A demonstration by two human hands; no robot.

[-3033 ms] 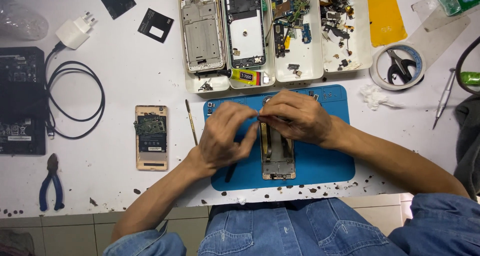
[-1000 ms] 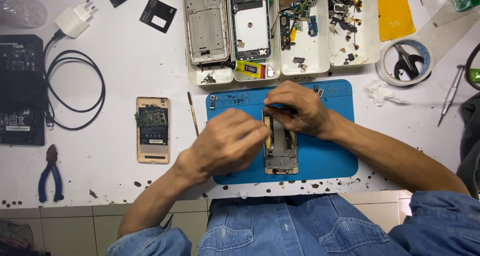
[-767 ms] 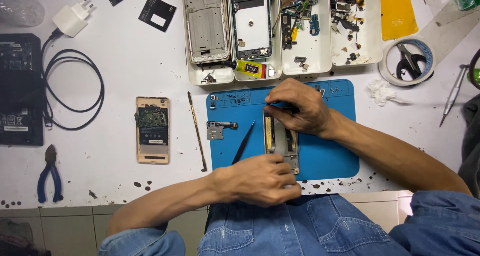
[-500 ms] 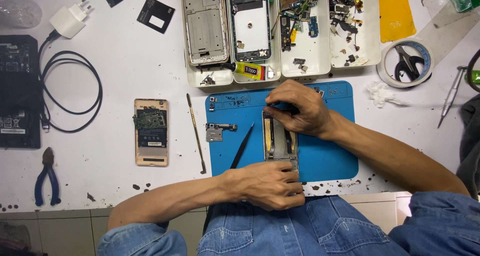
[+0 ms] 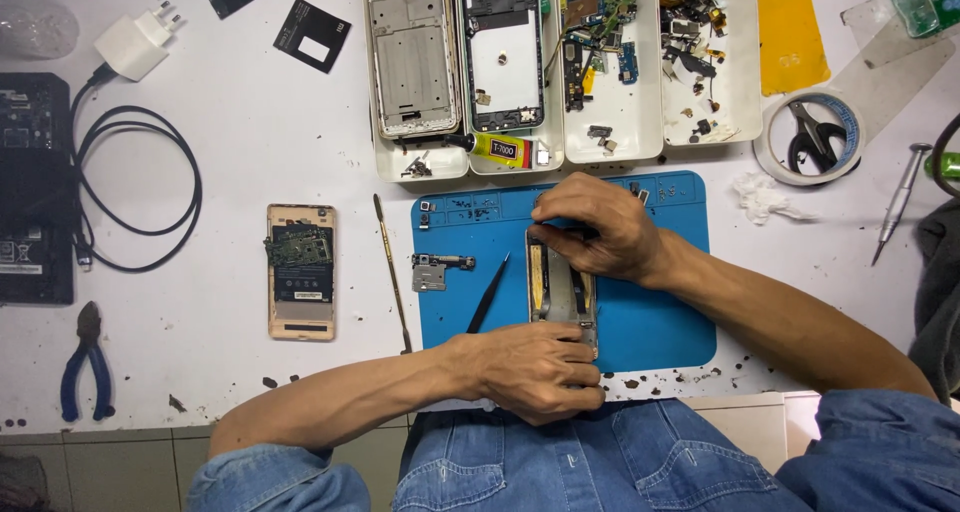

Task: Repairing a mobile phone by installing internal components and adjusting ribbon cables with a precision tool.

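An opened phone body (image 5: 560, 287) lies upright on a blue work mat (image 5: 660, 322). My right hand (image 5: 595, 227) covers its top end, fingers pressed on the frame. My left hand (image 5: 535, 370) grips its bottom end at the mat's front edge. Black tweezers (image 5: 488, 294) lie on the mat just left of the phone, beside a small metal part (image 5: 432, 270). What my right fingertips pinch is hidden.
A gold phone (image 5: 300, 270) with bare circuit board lies left of the mat, a thin spudger (image 5: 390, 270) between them. White trays (image 5: 560, 62) of phone frames and parts sit behind. Blue pliers (image 5: 85, 372), charger and cable (image 5: 130, 187), tape roll with scissors (image 5: 810, 137), screwdriver (image 5: 895, 202).
My left hand left the phone's middle, set the tweezers down on the mat and dropped to the phone's bottom end. My right hand stayed on the top end.
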